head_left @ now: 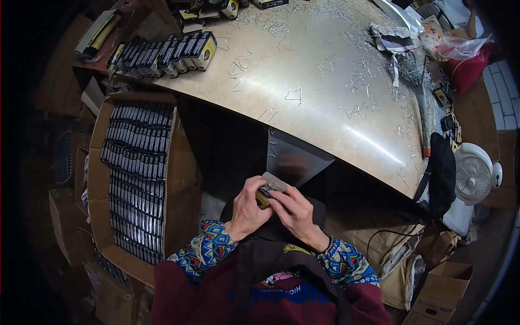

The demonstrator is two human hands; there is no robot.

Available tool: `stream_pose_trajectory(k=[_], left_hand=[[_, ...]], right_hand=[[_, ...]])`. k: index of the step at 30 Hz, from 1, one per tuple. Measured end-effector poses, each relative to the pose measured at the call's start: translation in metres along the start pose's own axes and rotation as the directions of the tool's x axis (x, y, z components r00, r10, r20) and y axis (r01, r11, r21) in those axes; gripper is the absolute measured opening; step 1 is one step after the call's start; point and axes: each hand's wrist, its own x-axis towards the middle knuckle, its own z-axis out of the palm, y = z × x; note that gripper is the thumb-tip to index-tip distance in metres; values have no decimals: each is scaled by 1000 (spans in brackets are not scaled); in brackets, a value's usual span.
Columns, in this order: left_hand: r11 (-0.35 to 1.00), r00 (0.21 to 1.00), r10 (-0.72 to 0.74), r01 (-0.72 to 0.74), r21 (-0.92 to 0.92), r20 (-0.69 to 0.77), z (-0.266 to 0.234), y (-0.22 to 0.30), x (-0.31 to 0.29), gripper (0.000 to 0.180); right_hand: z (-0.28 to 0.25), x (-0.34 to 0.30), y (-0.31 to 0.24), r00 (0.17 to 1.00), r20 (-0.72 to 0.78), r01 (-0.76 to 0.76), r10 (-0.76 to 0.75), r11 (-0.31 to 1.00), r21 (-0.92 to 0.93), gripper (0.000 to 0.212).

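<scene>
Held low in front of me, just off the table's near edge, is a small yellow-and-black box [263, 202] with a pale flap [275, 181] standing up at its far end. My left hand [246, 210] is closed round the box's left side. The thumb and fingers of my right hand [296, 213] close on the box's right side, at the flap and the open end. Something thin and metallic shows at the opening, partly covered by my fingers. I cannot make out how much is inside.
Bent metal wire pieces [355, 111] lie scattered over the metal-topped table [319, 130]. Similar boxes stand in a row [162, 54] at the table's far left. A cardboard carton [100, 189] packed with boxes is on my left. At right are a white fan [473, 173] and an open carton [441, 290].
</scene>
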Motion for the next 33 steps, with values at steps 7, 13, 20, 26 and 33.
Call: stream_pose_trajectory(k=[7, 13, 20, 26, 33], left_hand=[[992, 991, 117, -113, 52, -66, 5, 12, 19, 60], [989, 996, 92, -93, 119, 17, -2, 19, 34, 61], [988, 999, -46, 42, 145, 21, -1, 30, 40, 58], [992, 1000, 22, -19, 128, -19, 2, 26, 39, 52], [995, 994, -94, 92, 41, 49, 0, 21, 45, 51]], right_hand=[[-2, 11, -7, 984, -140, -104, 112, 993, 61, 29], [-4, 23, -14, 975, -163, -140, 152, 987, 81, 34], [-7, 27, -22, 847, -115, -442, 520, 806, 394, 21], [-8, 29, -18, 811, -111, -467, 574, 750, 469, 20], [-10, 36, -10, 967, -172, 157, -190, 969, -189, 23]])
